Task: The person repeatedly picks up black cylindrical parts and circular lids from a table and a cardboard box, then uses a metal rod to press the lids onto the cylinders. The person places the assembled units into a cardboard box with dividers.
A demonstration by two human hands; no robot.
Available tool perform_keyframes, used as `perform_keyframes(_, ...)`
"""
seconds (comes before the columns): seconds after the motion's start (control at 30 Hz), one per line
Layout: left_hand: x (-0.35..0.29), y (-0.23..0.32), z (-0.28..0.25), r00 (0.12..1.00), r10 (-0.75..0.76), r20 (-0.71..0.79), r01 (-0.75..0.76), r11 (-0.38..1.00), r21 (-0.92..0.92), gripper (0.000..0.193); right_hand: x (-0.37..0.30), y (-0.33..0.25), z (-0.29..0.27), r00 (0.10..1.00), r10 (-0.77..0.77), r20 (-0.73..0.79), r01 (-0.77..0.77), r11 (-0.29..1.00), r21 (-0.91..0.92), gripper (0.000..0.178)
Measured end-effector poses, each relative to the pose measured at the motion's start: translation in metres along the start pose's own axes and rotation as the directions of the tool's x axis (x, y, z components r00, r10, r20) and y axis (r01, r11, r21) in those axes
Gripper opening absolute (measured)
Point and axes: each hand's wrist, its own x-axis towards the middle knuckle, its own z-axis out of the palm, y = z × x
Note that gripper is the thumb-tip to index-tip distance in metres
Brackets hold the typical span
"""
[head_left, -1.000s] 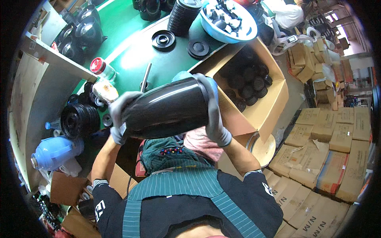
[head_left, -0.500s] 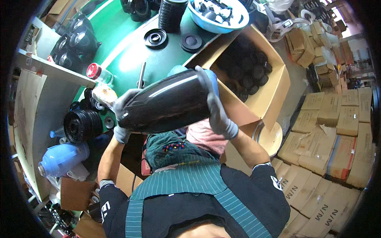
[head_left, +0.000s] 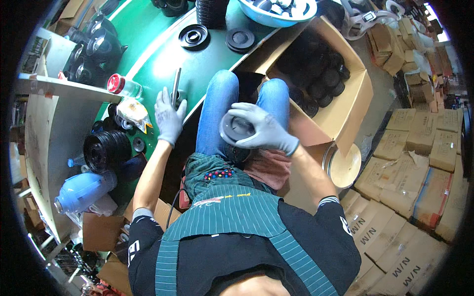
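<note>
Upended, the black vessel (head_left: 236,130) seems steadied by the curled right hand (head_left: 268,132); left hand (head_left: 169,121) half-open at the metal rod (head_left: 177,80), contact unclear.

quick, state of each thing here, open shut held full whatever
left hand, open, by rod
rod, leaning
right hand, gripping black part
black part, held, round end up
jar, red lid on
basin, holding parts
big carton, open, holding black pieces
stacked cartons, look shut

The right hand (head_left: 266,130) partly hides the round piece (head_left: 235,129) (the top edge crops the basin (head_left: 279,19)).
</note>
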Motion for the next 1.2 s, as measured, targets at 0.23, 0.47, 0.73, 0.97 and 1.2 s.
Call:
perform_keyframes(0.23, 0.071, 0.044, -0.044, 0.893, 0.144, 0.426, 0.205, 0.712, -0.672, 0.056, -0.006, 0.022, 0.031, 0.874, 0.416, -0.252, 0.038, 0.458, 0.888, 0.101)
perform_keyframes(0.47, 0.059, 0.152, -0.116, 0.581, 0.674, 0.456, -0.232, 0.674, -0.701, 0.060, -0.002, 0.036, 0.015, 0.797, 0.556, -0.236, 0.241, 0.066, 0.968, 0.072)
perform_keyframes(0.73, 0.000, 0.231, -0.149, 0.743, 0.575, 0.341, -0.473, 0.813, -0.340, 0.102, 0.051, 0.105, 0.015, 0.965, 0.250, 0.083, -0.053, -0.124, 0.991, 0.043)
perform_keyframes(0.97, 0.020, 0.162, -0.125, 0.883, 0.424, 0.200, -0.283, 0.822, -0.494, 0.074, 0.006, 0.055, 0.008, 0.882, 0.460, -0.102, 0.018, 0.183, 0.983, 0.041)
perform_keyframes(1.2, 0.097, 0.146, 0.021, 0.584, 0.798, 0.147, -0.265, 0.359, -0.895, 0.058, -0.013, -0.061, -0.004, 0.925, -0.365, -0.107, 0.380, 0.894, 0.239, 0.022)
